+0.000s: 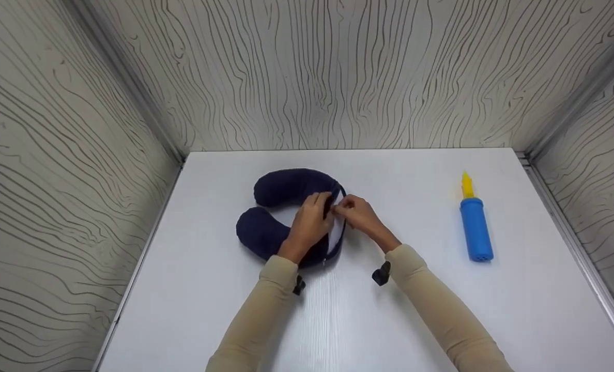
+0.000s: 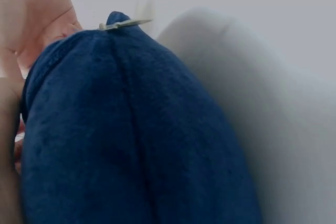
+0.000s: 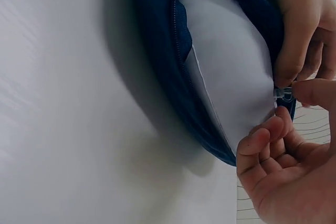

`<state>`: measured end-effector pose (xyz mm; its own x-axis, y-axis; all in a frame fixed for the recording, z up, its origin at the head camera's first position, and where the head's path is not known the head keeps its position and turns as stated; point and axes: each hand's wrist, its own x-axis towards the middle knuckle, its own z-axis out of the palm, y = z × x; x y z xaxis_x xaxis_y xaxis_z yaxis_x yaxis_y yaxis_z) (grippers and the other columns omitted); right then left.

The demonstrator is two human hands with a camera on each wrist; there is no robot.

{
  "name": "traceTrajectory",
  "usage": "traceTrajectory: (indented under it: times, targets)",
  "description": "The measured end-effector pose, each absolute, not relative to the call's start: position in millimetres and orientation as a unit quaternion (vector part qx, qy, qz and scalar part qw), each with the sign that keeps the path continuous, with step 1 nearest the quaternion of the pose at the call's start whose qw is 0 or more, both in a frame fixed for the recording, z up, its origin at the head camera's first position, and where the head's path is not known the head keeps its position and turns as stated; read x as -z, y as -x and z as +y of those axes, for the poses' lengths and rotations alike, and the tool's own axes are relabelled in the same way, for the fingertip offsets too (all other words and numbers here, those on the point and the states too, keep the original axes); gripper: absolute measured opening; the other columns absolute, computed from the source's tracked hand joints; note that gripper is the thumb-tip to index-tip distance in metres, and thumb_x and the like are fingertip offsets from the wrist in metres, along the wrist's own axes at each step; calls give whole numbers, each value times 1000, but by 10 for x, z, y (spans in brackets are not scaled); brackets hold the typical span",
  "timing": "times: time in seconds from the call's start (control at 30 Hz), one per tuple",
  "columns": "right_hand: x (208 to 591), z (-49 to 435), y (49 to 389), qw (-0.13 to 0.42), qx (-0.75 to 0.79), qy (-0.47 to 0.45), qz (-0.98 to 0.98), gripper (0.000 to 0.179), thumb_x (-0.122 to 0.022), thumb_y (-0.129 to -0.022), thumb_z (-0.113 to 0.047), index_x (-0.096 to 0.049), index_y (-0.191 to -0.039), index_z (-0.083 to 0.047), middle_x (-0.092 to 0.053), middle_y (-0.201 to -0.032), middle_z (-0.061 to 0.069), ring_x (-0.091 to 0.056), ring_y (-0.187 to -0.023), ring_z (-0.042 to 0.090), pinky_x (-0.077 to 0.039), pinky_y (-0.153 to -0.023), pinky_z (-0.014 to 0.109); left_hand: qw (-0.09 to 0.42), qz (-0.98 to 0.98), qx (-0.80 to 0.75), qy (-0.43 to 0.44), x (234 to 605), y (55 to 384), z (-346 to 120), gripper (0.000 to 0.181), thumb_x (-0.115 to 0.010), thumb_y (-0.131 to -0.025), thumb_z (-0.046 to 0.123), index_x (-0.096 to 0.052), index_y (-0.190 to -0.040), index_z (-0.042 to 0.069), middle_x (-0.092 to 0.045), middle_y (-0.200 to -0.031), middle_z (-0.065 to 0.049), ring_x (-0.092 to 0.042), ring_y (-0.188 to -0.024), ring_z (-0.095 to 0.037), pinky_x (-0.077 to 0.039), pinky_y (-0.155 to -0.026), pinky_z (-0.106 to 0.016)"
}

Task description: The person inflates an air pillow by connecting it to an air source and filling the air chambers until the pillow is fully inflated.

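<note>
A navy U-shaped neck pillow (image 1: 263, 232) lies on the white table, its zipped cover open along the right curve. A white inner pillow (image 3: 228, 40) shows through the opening. My left hand (image 1: 311, 219) reaches across the pillow and grips it by the opening's edge, thumb close to a small clear valve (image 3: 283, 94). From the right, my right hand (image 1: 357, 213) pinches this valve between thumb and fingers, its other fingers curled against the white inner pillow. In the left wrist view, a metal zip pull (image 2: 126, 24) sticks out at the seam's end.
A blue hand pump (image 1: 476, 230) with a yellow nozzle (image 1: 466, 185) lies at the right of the table (image 1: 193, 279). Wood-grain panels (image 1: 312, 77) enclose the table at the back and both sides.
</note>
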<state>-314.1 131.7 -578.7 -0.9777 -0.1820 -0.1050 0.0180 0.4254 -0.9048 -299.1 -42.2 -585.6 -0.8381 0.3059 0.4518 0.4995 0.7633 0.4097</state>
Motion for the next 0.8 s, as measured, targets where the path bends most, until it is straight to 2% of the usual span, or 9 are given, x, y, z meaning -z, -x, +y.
traceTrajectory:
  times: [0.17,0.3,0.43,0.57,0.67,0.8]
  targets:
    - [5791,1349,3133,95,582,60,806,16,-65,-102,-19,-67,-107,-4,-69,-93,4,-57,-61,14,-54,-61,37,171,-926,266,204,5826,2989,-409,35,-77,-97,20,-66,-125,3,-66,-113,-12,-67,-105,-29,-62,-90,-39]
    - [5778,1368,3134,101,593,72,795,18,-62,-105,-18,-68,-111,-2,-72,-99,7,-60,-67,15,-55,-62,34,162,-927,270,203,5825,3000,-412,33,-76,-97,18,-66,-125,3,-66,-114,-12,-67,-107,-29,-61,-92,-40]
    - [5768,1370,3139,105,587,78,799,21,-63,-106,-19,-71,-114,-2,-72,-100,7,-62,-70,14,-56,-64,35,155,-923,283,211,5841,3019,-441,29,-70,-99,9,-68,-128,4,-65,-113,-12,-67,-104,-28,-60,-92,-39]
    - [5784,1359,3148,99,570,78,812,21,-65,-103,-20,-74,-114,-3,-72,-99,5,-61,-70,12,-58,-68,42,156,-915,298,224,5861,3033,-462,21,-66,-100,2,-75,-119,7,-63,-108,-11,-67,-97,-26,-60,-89,-38]
    - [5802,1354,3151,98,562,77,818,20,-66,-102,-20,-74,-111,-3,-73,-99,5,-62,-71,11,-59,-70,42,162,-909,310,228,5867,3033,-468,16,-68,-98,2,-78,-110,5,-62,-105,-12,-67,-94,-25,-60,-87,-37]
    - [5808,1370,3148,114,571,80,809,24,-64,-105,-19,-72,-114,2,-72,-96,7,-64,-73,13,-59,-68,35,147,-914,305,224,5860,3011,-473,17,-73,-94,8,-78,-110,4,-62,-109,-12,-64,-98,-27,-59,-89,-38]
